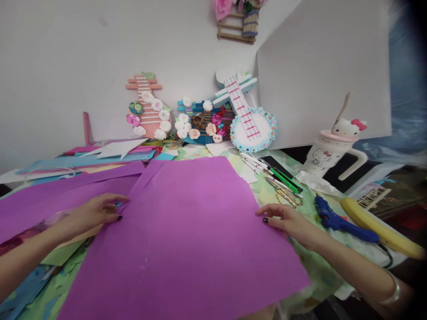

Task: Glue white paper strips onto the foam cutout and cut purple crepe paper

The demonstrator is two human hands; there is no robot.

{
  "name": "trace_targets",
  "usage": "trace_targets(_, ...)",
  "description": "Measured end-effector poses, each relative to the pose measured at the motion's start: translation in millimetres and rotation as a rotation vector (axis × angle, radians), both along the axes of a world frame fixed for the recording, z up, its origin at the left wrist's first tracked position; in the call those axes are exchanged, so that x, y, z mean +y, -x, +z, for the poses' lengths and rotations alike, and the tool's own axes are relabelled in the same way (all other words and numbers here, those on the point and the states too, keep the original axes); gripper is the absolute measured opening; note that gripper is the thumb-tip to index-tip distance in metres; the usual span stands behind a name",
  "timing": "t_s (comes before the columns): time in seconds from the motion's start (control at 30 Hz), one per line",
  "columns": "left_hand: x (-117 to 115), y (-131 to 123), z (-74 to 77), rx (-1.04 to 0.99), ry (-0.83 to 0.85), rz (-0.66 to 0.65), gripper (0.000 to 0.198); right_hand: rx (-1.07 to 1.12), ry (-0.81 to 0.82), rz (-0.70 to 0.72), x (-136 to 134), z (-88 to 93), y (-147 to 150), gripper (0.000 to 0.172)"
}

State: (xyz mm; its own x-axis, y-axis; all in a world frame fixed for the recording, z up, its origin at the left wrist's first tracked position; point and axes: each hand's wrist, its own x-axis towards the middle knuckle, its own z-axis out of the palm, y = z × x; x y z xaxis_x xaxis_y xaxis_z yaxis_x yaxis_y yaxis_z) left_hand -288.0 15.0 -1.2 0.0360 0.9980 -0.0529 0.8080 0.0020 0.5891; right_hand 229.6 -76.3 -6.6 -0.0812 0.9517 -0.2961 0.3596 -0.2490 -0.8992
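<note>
A large purple sheet of paper (193,222) spreads across the middle of the head view, its near part reaching the bottom edge. My left hand (100,209) grips its left edge between thumb and fingers. At the right edge, my right hand (283,220) pinches the same sheet, the thumb on top. A narrow fold or strip shows along the sheet's upper left side. Further purple paper (66,191) lies to the left, partly behind my left hand and forearm.
Pens (256,163), a green cutter (283,178) and gold-handled scissors (287,195) lie right of the sheet. Beyond are a blue glue gun (343,221), a yellow banana-shaped object (380,227) and a cup (325,153). Flower-decorated instrument models (150,111) lean on the wall. Coloured papers (100,155) pile up at left.
</note>
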Motion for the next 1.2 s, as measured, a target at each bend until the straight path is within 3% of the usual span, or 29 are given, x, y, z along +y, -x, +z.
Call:
trace_targets(0.13, 17, 12, -17.9, 0.215, -0.112, -0.145, 0.053, -0.110, -0.074, 0.024, -2, -3.7, 1, 0.031)
trace_targets(0.23, 13, -1, -20.7, 0.443, -0.291, -0.165, 0.054, -0.175, -0.157, 0.005, 0, -9.1, 0, 0.031)
trace_targets(0.33, -2, -37, -15.9, 0.522, -0.425, -0.261, 0.051, -0.224, -0.225, 0.009, 2, -14.4, -1, 0.028)
trace_targets(0.43, -15, -87, -10.3, 0.474, -0.500, -0.410, 0.046, -0.332, -0.261, 0.076, 3, -13.3, -2, 0.028)
trace_targets(0.53, -19, -133, -11.1, 0.438, -0.491, -0.526, 0.060, -0.573, -0.392, 0.105, 13, -2.4, 0, 0.030)
trace_targets(0.67, -24, -179, -15.7, 0.435, -0.566, -0.647, 0.067, -0.700, -0.532, 0.064, 64, 17.7, 6, 0.030)
trace_targets(0.83, -42, -224, -3.6, 0.335, -0.460, -1.124, 0.065, -0.723, -0.426, -0.027, 169, 20.7, 23, 0.026)
trace_targets(0.9, -46, -234, 0.2, 0.276, -0.359, -1.228, 0.070, -0.717, -0.389, -0.034, 204, 14.4, 33, 0.031)
trace_targets(1.07, -47, -229, -5.4, 0.227, -0.191, -1.241, 0.074, -0.725, -0.322, -0.070, 257, 0.7, 56, 0.051)
trace_targets(1.2, -51, -219, -4.0, 0.278, -0.175, -1.223, 0.071, -0.703, -0.291, -0.082, 279, -5.4, 63, 0.049)
